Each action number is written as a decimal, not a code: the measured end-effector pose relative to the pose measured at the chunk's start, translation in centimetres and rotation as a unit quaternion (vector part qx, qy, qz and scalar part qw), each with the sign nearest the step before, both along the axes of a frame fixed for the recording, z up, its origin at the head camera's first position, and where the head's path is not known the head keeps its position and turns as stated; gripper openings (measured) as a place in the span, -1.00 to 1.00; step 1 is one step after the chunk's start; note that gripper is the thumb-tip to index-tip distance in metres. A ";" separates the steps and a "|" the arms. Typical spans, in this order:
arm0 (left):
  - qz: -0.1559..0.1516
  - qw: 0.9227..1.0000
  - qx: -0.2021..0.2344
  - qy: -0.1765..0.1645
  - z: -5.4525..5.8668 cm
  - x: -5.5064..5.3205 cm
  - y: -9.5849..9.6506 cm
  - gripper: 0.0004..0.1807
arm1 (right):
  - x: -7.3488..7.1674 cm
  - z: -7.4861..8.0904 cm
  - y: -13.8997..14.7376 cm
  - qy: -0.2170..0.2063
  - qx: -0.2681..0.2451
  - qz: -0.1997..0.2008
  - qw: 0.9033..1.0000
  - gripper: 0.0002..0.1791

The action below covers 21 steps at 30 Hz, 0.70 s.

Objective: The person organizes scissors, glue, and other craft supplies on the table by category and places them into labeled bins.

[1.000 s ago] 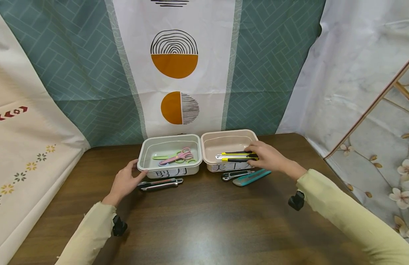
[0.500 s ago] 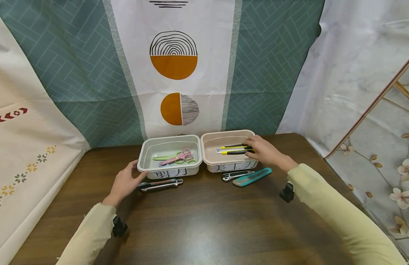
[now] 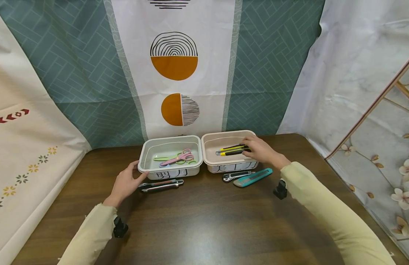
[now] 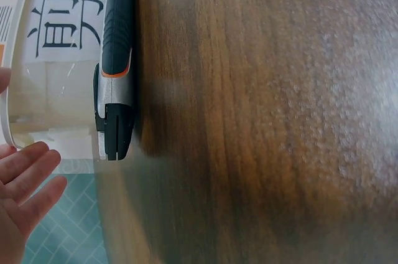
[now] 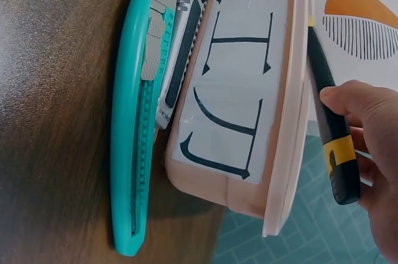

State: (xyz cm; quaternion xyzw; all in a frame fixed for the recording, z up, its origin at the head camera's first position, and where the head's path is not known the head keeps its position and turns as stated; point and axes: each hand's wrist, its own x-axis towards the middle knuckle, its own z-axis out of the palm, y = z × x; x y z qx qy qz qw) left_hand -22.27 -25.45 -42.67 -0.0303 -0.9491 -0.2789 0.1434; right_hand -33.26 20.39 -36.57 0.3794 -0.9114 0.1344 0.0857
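Observation:
My right hand (image 3: 259, 149) grips a black-and-yellow utility knife (image 5: 341, 146) by its handle, with the blade end pointing left. In the head view this knife is over the opening of the pinkish bin (image 3: 207, 162); the wrist view has it just beyond the rim. My left hand (image 3: 126, 184) rests at the front left corner of the pale grey-green bin (image 3: 194, 172), thumb at the front rim and fairly straight fingers along the side. Pink scissors (image 3: 174, 159) and green scissors (image 3: 191, 161) lie inside that bin. A black-and-silver utility knife (image 4: 118, 83) lies before it.
In front of the pinkish bin, a teal utility knife (image 5: 127, 127) and a black-and-white utility knife (image 5: 183, 46) lie on the brown wooden table (image 3: 204, 217). Both bins carry labels with written characters. A patterned curtain (image 3: 271, 62) hangs behind the table.
My right hand has moved slightly left and back with the black-and-yellow utility knife, from above the pinkish bin's front rim to over its opening. The left hand has kept its place.

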 end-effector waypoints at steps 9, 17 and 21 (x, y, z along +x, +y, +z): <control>-0.001 1.000 0.001 0.001 -0.1 0.0 -0.1 -0.31 | -0.5 -0.7 -0.4 0.009 0.010 0.001 1.000 -0.63; -0.001 1.000 0.004 -0.002 -0.1 0.1 -0.1 -0.31 | -1.1 -1.3 -0.5 0.018 0.024 0.000 1.000 -0.64; 0.000 1.000 0.007 -0.002 -0.1 0.1 -0.1 -0.31 | -1.3 -1.5 -0.6 0.012 0.023 -0.003 1.000 -0.66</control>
